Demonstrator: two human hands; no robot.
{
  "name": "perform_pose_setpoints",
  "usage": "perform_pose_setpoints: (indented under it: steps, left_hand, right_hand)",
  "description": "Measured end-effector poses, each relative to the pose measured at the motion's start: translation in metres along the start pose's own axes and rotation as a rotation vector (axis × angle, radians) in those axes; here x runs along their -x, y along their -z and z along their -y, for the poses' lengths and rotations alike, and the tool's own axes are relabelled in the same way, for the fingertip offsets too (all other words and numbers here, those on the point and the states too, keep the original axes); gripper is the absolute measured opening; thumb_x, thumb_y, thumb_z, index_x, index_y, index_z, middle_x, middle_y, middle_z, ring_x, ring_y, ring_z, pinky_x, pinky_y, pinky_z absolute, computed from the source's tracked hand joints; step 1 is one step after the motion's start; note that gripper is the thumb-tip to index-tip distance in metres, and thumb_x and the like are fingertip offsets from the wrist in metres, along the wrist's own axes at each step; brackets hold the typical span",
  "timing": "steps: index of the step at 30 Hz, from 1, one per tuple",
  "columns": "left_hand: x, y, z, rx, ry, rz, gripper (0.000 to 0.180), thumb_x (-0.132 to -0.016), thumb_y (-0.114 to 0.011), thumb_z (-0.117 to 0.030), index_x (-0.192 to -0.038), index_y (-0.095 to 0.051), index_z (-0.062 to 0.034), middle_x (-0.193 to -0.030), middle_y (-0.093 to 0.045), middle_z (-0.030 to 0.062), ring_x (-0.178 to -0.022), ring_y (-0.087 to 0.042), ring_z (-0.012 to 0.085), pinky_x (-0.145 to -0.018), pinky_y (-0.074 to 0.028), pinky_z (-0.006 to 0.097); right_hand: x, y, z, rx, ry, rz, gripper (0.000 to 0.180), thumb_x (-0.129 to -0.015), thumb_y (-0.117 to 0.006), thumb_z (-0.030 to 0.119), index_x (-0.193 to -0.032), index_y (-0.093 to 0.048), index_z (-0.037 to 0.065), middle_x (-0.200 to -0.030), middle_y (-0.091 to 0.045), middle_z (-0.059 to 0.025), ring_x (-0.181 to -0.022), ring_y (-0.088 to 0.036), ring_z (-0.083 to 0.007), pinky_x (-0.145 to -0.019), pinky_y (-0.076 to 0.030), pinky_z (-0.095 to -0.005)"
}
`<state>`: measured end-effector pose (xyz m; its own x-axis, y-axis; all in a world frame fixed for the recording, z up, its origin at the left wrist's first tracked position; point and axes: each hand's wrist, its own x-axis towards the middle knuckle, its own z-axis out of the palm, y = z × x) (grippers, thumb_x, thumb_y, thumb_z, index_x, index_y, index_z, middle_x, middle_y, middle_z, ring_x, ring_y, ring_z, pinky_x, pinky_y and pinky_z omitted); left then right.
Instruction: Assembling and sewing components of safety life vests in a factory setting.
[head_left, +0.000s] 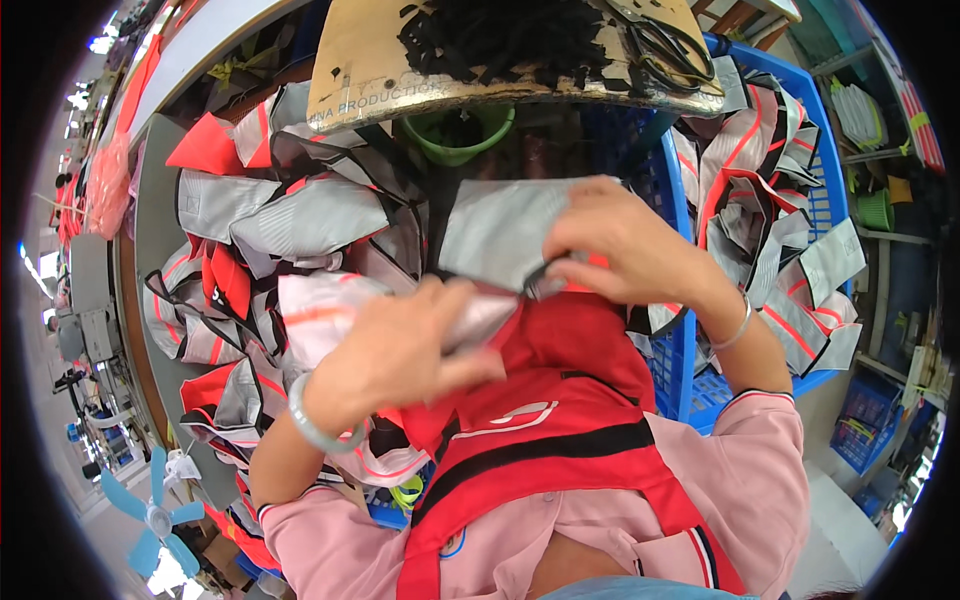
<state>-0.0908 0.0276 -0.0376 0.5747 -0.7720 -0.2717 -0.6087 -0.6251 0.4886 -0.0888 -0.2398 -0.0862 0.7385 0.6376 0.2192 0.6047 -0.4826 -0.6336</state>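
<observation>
A silver-grey fabric piece (500, 225) with dark edging spreads out in front of my red apron. My right hand (625, 240) is closed on its near right edge, thumb and fingers pinching a small dark bit of the trim. Lower and to the left, my left hand (405, 345) is smeared by motion. A pale fold of the fabric shows between its thumb and fingers, so it appears closed on the same piece. Beside my left hand lies white and grey fabric (320, 305) with neon orange stripes.
Striped grey fabric pieces (310, 215) are heaped on the left. More fill a blue plastic crate (680, 340) on the right. Ahead, a wooden board (370, 85) carries black scraps (500, 40) and scissors (670, 50). Under it sits a green tub (460, 150).
</observation>
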Motion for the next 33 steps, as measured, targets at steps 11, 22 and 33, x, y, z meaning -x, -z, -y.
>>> perform_pose_setpoints:
  steps: [11,22,33]
  left_hand:
    - [-0.066,-0.02,-0.025,1.253,-0.556,0.67,0.054,-0.081,-0.07,-0.044,-0.104,-0.055,0.0019,-0.105,-0.053,0.0107,-0.104,-0.046,0.0231,-0.096,-0.033,0.033]
    - [-0.088,0.099,0.019,0.974,0.002,-0.417,0.016,-0.083,-0.068,-0.012,-0.092,-0.068,0.0019,-0.082,-0.063,-0.0011,-0.077,-0.054,0.0054,-0.071,-0.043,0.02]
    - [-0.154,0.12,0.073,1.221,0.109,-0.518,0.022,-0.084,-0.069,-0.016,-0.099,-0.067,0.0012,-0.09,-0.066,0.003,-0.083,-0.059,0.0095,-0.076,-0.045,0.022]
  right_hand:
    - [0.031,0.097,0.096,0.01,0.229,-0.083,0.009,-0.074,-0.067,0.016,-0.08,-0.063,0.011,-0.061,-0.048,0.0031,-0.055,-0.049,-0.0151,-0.058,-0.036,-0.0304]
    - [-0.049,0.104,0.012,-0.134,-0.235,-0.423,0.014,-0.085,-0.06,0.012,-0.087,-0.06,-0.001,-0.066,-0.052,-0.0023,-0.06,-0.046,-0.0073,-0.053,-0.036,-0.025]
    - [-0.105,0.105,-0.062,-0.366,-0.416,-0.404,0.024,-0.09,-0.058,0.023,-0.089,-0.062,0.0,-0.068,-0.049,0.0054,-0.063,-0.04,-0.0029,-0.056,-0.032,-0.0217]
